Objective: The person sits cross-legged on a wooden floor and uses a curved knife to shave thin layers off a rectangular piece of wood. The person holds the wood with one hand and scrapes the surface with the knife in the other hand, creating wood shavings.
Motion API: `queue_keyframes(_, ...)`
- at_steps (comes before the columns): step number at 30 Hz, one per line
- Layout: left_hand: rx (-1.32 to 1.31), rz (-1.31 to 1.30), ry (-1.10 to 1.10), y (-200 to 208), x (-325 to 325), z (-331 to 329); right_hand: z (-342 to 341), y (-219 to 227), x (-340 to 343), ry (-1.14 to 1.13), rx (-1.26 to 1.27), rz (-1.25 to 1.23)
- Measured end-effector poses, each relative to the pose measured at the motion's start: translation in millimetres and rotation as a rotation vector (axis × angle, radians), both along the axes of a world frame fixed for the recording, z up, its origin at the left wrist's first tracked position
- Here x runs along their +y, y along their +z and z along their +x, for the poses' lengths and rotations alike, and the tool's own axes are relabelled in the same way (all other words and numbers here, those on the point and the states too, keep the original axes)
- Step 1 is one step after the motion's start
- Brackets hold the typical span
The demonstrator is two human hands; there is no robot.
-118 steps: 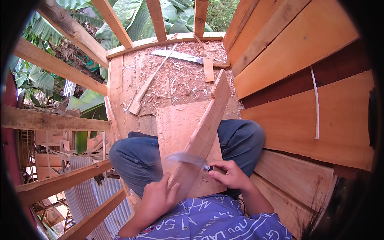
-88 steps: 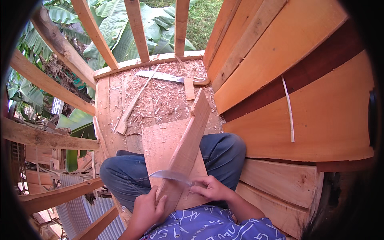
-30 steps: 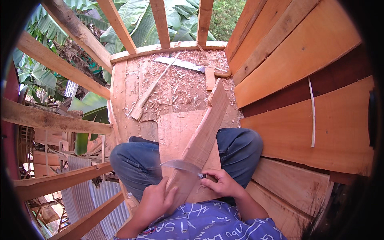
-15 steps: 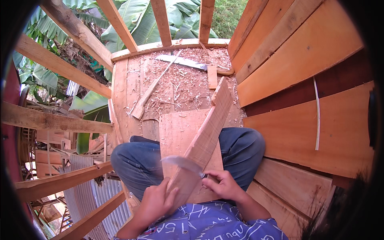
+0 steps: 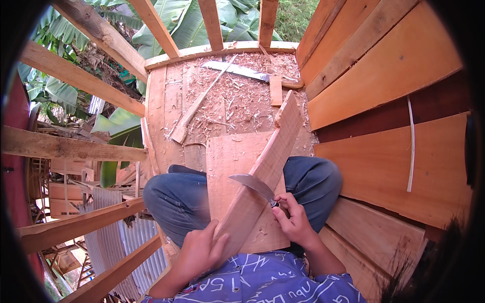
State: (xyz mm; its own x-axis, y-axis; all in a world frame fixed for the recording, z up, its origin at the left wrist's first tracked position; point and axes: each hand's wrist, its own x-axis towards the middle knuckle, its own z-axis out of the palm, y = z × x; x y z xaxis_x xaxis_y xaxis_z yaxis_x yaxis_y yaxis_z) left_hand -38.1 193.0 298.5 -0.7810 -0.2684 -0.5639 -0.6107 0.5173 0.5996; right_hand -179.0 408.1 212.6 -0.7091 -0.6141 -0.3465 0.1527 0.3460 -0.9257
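Note:
A long wooden plank point(image 5: 270, 161) slants across my lap, its near end against my shirt. My left hand point(image 5: 203, 249) is closed round the plank's near left edge. In my right hand point(image 5: 291, 220) is a knife with a curved blade point(image 5: 255, 185), gripped by its short dark handle. The blade lies across the plank's upper face, its tip reaching past the left edge. Beneath the plank, a wide flat board point(image 5: 227, 156) rests over my legs.
Wood shavings point(image 5: 242, 108) cover the floor ahead. On them lie a handsaw point(image 5: 237, 69), a tapered stick point(image 5: 194, 111) and a small wood block point(image 5: 276, 91). Slatted railing point(image 5: 96, 93) stands at the left, a boarded wall point(image 5: 384, 76) at the right.
My right hand and the knife have moved to the right and a little forward along the plank. My left hand keeps its hold; the whole view has shifted slightly.

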Motion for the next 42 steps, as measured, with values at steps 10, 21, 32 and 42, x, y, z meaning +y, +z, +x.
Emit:
queue_keyframes(10, 0.026, 0.053, 0.039, -7, -4, 2, 14, -4, -26, 0.084, 0.468, 0.223)
queue_keyframes(21, 0.060, 0.041, -0.022, -7, -3, 12, -29, -5, -29, -0.184, 0.390, 0.292)
queue_keyframes(32, 0.054, 0.071, -0.005, -5, 0, 10, -29, -24, -36, -0.238, 0.452, 0.418)
queue_keyframes(42, 0.082, 0.054, -0.013, -5, -2, 9, 5, -1, -38, 0.000, 0.529, 0.248)
